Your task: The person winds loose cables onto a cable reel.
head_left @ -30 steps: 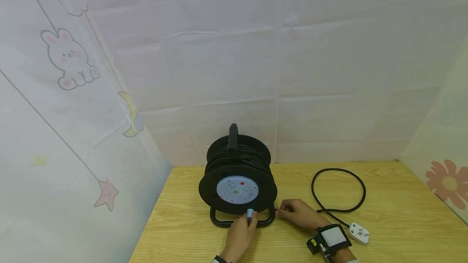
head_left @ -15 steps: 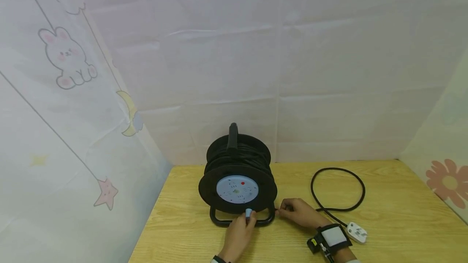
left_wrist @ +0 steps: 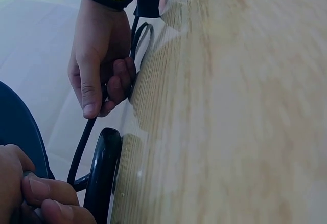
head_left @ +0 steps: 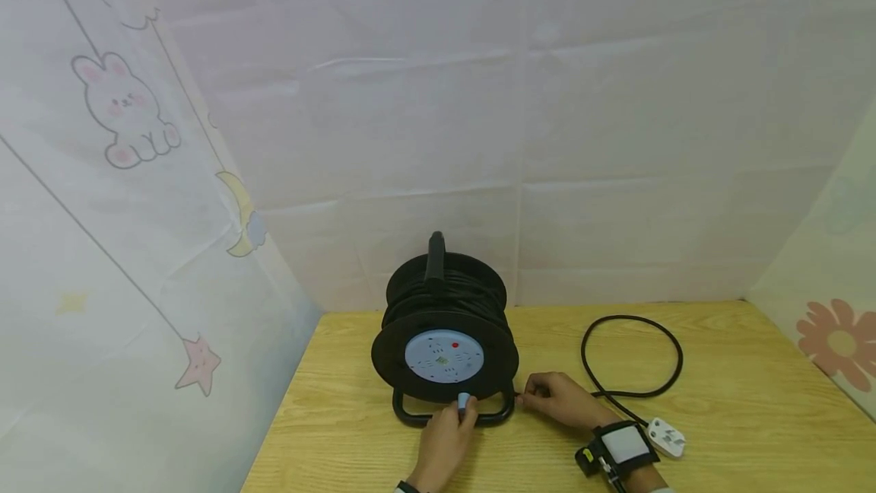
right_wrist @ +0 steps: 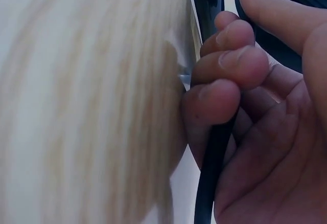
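Observation:
A black cable reel point(head_left: 445, 394) with a pale blue socket face point(head_left: 445, 356) stands upright on its tubular frame, dark cable wound on its drum. Low on the front flange, my left hand point(head_left: 443, 440) grips the light blue winding knob point(head_left: 463, 402) with thumb and fingers. Beside the frame's right corner, my right hand point(head_left: 564, 400) has its fingers curled round the black cable point(right_wrist: 217, 152). In the left wrist view this cable point(left_wrist: 80, 150) runs from the right hand past the frame tube point(left_wrist: 104, 165) toward the reel.
Behind my right hand a loop of cable point(head_left: 681, 356) lies on the wooden table point(head_left: 342, 447). It ends in a white three-pin plug point(head_left: 665, 438) near the right wrist strap. A pale sheet point(head_left: 616, 135) hangs behind the table, with printed sheets at both sides.
The knob and my left hand have shifted slightly left. The plug has slid a little to the left with its cable. My right hand stays almost in place.

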Available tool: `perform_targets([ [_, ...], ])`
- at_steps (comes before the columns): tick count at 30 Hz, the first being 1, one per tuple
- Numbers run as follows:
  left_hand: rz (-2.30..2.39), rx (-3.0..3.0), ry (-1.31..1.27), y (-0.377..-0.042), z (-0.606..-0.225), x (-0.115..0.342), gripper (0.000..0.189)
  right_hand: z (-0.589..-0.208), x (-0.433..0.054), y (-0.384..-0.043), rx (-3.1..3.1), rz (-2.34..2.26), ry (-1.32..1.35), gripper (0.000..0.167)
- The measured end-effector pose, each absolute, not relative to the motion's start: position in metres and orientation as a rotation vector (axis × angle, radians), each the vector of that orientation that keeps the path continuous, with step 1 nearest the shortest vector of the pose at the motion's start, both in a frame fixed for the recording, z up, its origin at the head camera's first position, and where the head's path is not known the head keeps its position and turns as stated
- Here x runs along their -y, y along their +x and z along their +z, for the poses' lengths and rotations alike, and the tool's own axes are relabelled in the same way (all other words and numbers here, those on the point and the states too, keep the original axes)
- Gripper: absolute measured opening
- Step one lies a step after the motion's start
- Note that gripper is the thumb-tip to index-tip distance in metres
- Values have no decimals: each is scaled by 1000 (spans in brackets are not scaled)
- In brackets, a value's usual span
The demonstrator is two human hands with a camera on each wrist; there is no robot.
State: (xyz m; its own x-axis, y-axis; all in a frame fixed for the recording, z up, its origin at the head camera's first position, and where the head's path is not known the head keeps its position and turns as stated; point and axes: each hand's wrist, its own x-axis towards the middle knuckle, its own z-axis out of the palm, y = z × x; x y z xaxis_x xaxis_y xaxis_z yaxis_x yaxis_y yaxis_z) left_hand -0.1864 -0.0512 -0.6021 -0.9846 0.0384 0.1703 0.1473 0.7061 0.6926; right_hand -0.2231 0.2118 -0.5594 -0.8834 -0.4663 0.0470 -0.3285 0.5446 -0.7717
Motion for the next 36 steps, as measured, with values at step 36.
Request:
perform_targets([
  [36, -1195, 2731, -169, -179, -586, 55, 54, -560, -212, -224, -2723, -1129, -646, 34],
])
